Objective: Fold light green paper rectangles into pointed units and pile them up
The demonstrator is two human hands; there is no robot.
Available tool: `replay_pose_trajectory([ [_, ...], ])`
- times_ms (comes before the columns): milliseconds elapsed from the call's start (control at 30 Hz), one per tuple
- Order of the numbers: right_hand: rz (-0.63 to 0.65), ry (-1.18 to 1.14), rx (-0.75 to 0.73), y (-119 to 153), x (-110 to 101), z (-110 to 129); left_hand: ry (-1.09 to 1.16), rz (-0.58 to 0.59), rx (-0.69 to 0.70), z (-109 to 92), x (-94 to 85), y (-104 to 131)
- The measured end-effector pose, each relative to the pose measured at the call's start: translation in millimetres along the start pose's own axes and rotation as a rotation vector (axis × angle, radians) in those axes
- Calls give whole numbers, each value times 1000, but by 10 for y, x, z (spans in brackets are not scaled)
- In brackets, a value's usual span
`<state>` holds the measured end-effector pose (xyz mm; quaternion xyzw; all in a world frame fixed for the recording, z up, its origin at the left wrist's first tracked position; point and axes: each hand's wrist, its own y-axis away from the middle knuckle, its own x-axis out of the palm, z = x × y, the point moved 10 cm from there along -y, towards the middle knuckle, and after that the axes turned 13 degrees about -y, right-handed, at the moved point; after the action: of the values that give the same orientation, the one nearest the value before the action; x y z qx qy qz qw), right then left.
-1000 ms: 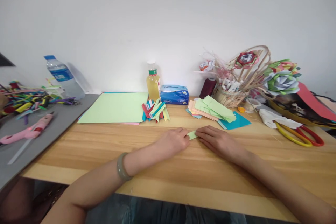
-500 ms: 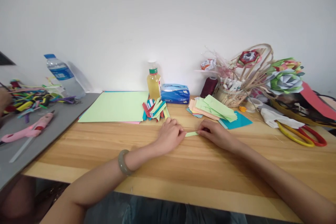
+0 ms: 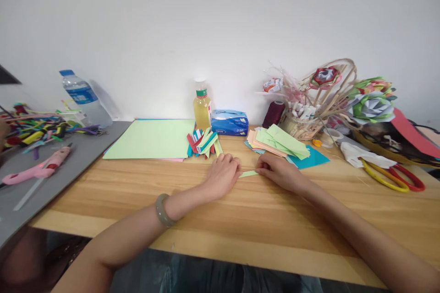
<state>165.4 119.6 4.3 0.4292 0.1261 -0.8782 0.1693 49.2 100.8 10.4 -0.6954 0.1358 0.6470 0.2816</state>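
Note:
A narrow light green paper strip (image 3: 249,174) lies low over the wooden table between my two hands. My left hand (image 3: 224,175) has its fingers curled and closed on the strip's left end. At the right end, my right hand (image 3: 275,170) pinches the strip between thumb and fingers. Just beyond my left hand is a pile of folded coloured strips (image 3: 203,142). Light green and peach paper pieces (image 3: 280,141) lie behind my right hand, partly over a blue sheet (image 3: 313,157).
Large green sheets (image 3: 151,139), a yellow drink bottle (image 3: 202,107) and a blue tissue pack (image 3: 229,122) stand or lie at the back. To the right are a basket (image 3: 299,128) and scissors (image 3: 388,178). A pink glue gun (image 3: 37,171) lies left.
Both hands have shifted very slightly left, still holding the strip. The rest of the table looks the same.

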Motion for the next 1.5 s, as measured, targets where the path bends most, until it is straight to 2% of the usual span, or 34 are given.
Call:
replay_pose_trajectory([
  [167,-30,3,6,14,-1,-14,-46,-28,150,-174,5,5],
  [367,-51,-6,35,28,-26,-97,-335,-40,323,-374,3,63],
  [567,-93,-9,64,61,-75,-196,-205,-53,254,-319,-123,77],
  [700,-148,0,50,108,-89,-210,-201,-34,247,-281,-49,47],
  [833,-197,27,-29,165,-97,-100,-271,-94,333,-342,2,45],
  [933,-273,124,-206,221,-116,204,-233,-132,327,-325,-36,32],
  [1000,-275,184,-328,251,-59,437,-121,-113,258,-245,-69,-2],
  [1067,-203,191,-364,241,54,570,85,-76,134,-109,-85,-42],
  [1167,-113,63,-218,184,137,513,521,-21,-50,71,-30,-67],
  [1300,25,-385,29,175,240,322,1032,1,-211,158,100,-50],
  [1400,157,-670,62,198,360,374,1140,11,-226,129,136,-41],
  [1500,260,-820,89,217,468,413,1185,59,-212,82,170,-45],
])
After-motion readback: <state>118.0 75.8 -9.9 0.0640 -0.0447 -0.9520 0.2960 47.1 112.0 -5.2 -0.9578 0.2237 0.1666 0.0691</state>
